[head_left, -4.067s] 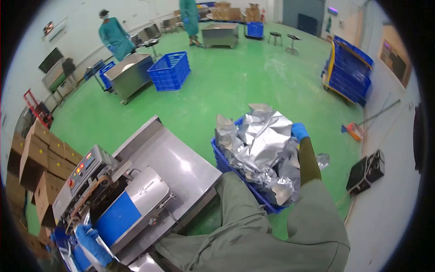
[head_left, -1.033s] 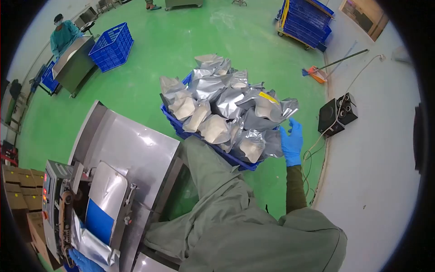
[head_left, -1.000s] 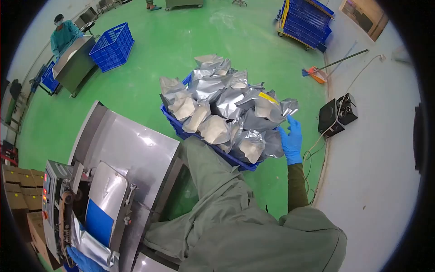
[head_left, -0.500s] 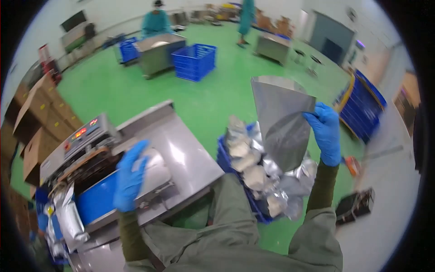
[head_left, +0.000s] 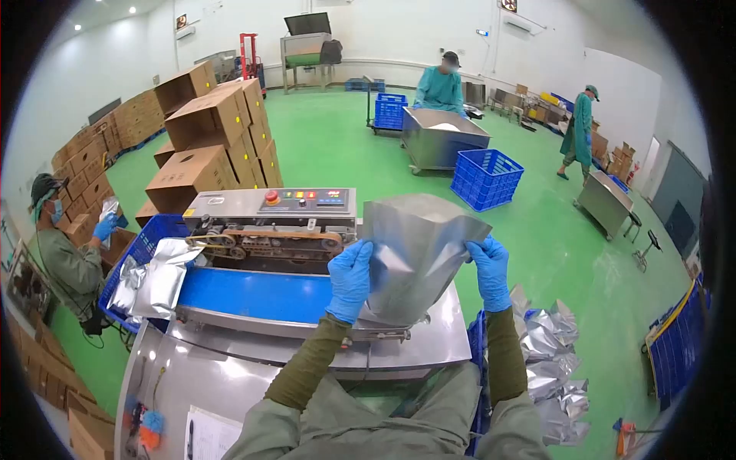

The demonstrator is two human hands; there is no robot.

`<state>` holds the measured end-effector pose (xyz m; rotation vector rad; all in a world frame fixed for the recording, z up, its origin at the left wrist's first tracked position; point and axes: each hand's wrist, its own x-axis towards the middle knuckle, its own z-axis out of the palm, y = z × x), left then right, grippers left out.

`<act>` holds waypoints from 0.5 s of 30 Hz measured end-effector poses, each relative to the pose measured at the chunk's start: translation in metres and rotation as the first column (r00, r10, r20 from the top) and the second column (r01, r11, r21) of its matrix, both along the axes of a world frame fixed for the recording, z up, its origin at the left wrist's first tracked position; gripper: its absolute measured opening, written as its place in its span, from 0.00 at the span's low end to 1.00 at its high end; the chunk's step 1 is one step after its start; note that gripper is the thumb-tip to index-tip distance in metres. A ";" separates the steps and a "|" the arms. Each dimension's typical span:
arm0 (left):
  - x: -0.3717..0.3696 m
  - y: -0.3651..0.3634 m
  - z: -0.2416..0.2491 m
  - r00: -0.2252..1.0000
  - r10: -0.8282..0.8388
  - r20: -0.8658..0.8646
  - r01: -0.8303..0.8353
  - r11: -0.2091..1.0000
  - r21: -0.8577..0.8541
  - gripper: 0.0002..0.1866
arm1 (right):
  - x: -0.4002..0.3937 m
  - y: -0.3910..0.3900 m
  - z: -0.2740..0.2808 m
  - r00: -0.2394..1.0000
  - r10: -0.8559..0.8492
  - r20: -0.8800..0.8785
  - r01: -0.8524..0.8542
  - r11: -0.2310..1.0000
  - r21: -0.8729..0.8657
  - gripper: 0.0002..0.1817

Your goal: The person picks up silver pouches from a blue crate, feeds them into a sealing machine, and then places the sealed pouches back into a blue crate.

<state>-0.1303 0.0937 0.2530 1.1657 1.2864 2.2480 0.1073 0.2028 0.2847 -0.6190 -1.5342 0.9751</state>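
Note:
A silver foil pouch (head_left: 410, 257) is stretched upright between my two blue-gloved hands, above the steel table (head_left: 437, 330). My left hand (head_left: 350, 280) pinches its left edge near the top; my right hand (head_left: 488, 270) pinches the upper right corner. Behind and left of the pouch stands a band sealing machine (head_left: 268, 222) with a blue conveyor belt (head_left: 257, 294). At the belt's left end lies a filled foil pouch (head_left: 165, 277). More foil pouches (head_left: 548, 360) are heaped to the right of my right forearm.
A blue crate (head_left: 138, 249) adjoins the belt's left end, where a co-worker (head_left: 65, 257) holds a foil pouch. Cardboard boxes (head_left: 203, 180) are stacked behind the machine. Farther off are a steel bin (head_left: 448, 138), another blue crate (head_left: 491, 180) and two more people. Paper (head_left: 215, 437) lies on the near table.
My view has swung left. The pouch, previously in my right hand alone, has come over to the sealing machine. My left hand, which was open, has closed on its other edge.

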 end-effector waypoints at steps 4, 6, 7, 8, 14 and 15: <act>-0.002 -0.008 0.025 0.907 0.015 -0.420 -0.068 0.991 -0.112 0.11 | -0.005 -0.008 -0.001 0.971 0.086 0.222 -0.070 0.994 -0.079 0.07; 0.001 -0.006 0.027 0.946 0.007 -0.323 -0.036 0.996 -0.083 0.11 | -0.010 0.000 -0.001 0.900 0.015 0.437 -0.137 0.958 0.251 0.11; 0.002 -0.002 0.031 0.975 0.015 -0.222 -0.023 0.999 -0.031 0.11 | -0.009 -0.002 0.003 0.899 0.005 0.438 -0.134 0.955 0.264 0.11; 0.001 -0.008 0.034 0.998 -0.024 -0.054 0.020 0.998 -0.056 0.11 | -0.011 -0.006 0.006 0.923 0.001 0.386 -0.112 0.957 0.266 0.12; -0.020 0.004 0.009 0.968 -0.201 -0.152 0.174 0.969 -0.178 0.14 | -0.020 -0.006 -0.022 0.945 0.107 0.309 -0.169 0.969 0.183 0.14; -0.026 0.009 0.003 0.944 -0.244 -0.223 0.183 0.947 -0.262 0.16 | -0.023 -0.004 -0.023 0.952 0.151 0.267 -0.198 0.968 0.155 0.15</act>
